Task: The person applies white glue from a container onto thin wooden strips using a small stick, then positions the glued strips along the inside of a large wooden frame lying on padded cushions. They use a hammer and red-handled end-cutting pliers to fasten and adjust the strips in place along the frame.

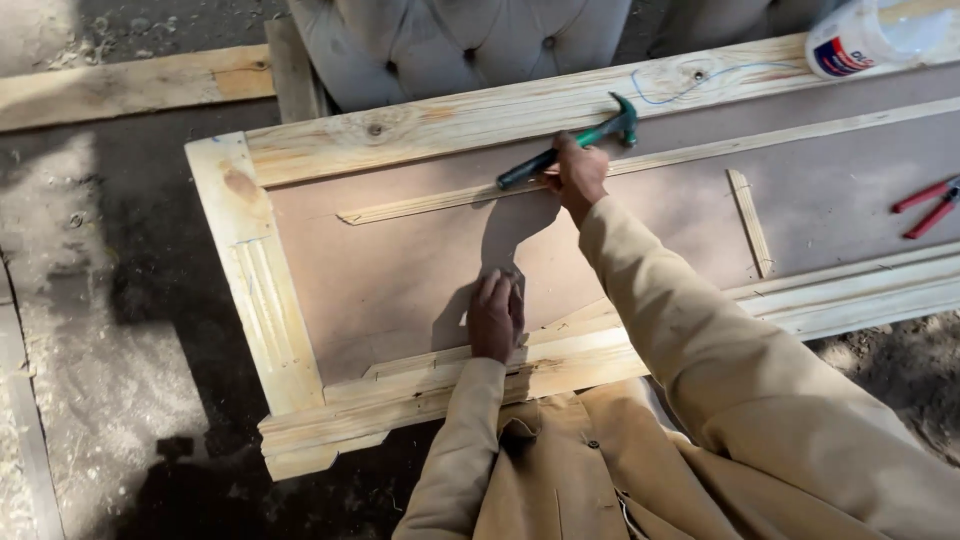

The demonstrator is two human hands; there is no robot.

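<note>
From the head view, the right hand (578,172) is closed around the handle of a green claw hammer (570,150), fingers wrapped tight about mid-handle. The hammer lies slanted, its metal head up and to the right over the far wooden rail (480,118), its dark grip end pointing down-left. Just beneath the hand runs a thin wooden strip (440,203), laid lengthwise on the brown board panel (400,270) and nearly parallel to the far rail.

The left hand (495,315) rests nearer, on the panel close to the near rail (450,385). Its fingers are drawn together and point away from the person, pressing down at something small on the board; what lies under the fingertips cannot be made out.

The panel sits in a pale wooden frame, with a grooved left stile (262,290) closing the left end. A short wooden strip (750,222) lies at a slant on the panel to the right, well apart from both hands. Further right, red-handled pliers (925,207) lie on the board at the picture's edge. A white plastic container (870,35) rests on the far rail at top right, near a loop of blue wire (690,85). Beyond the frame stands a grey tufted cushion (460,45). Both arms wear tan sleeves (700,330), and the ground around is dark and dusty
</note>
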